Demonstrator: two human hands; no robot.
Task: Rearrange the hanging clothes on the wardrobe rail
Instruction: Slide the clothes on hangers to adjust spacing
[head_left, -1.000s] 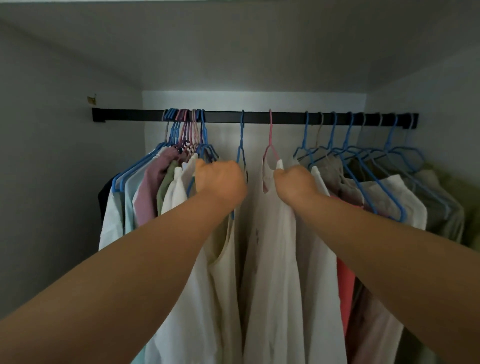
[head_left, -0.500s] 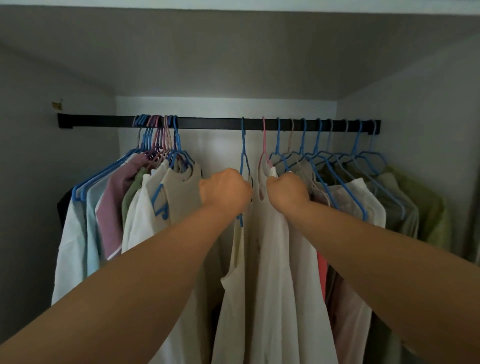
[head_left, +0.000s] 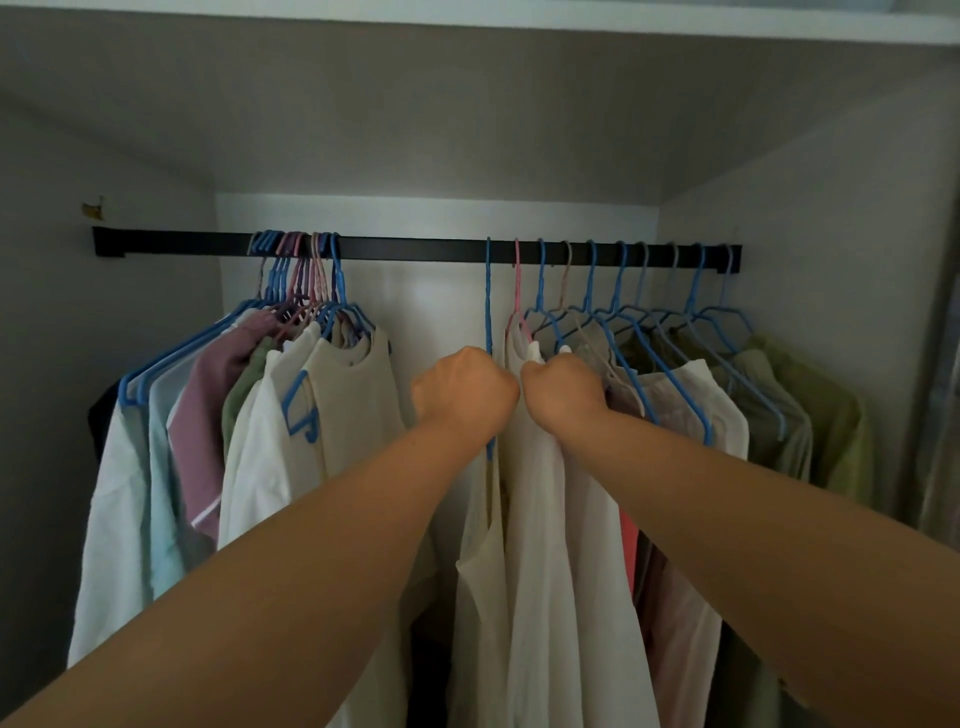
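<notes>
Inside a dim, pale-walled wardrobe, a black rail (head_left: 415, 250) spans the upper middle of the frame beneath a sloping ceiling panel. At centre, the left hand (head_left: 464, 391) is curled round a blue hanger (head_left: 488, 301) carrying a cream garment (head_left: 480, 571); the right hand (head_left: 563, 389), touching it, grips the white garment (head_left: 571, 597) on a pink hanger (head_left: 517, 296). One bunch of clothes (head_left: 249, 415) crowds the left of the frame, another (head_left: 753, 410) the right. A small tan fitting (head_left: 93, 209), possibly a bracket, sits on the wall at upper left.
</notes>
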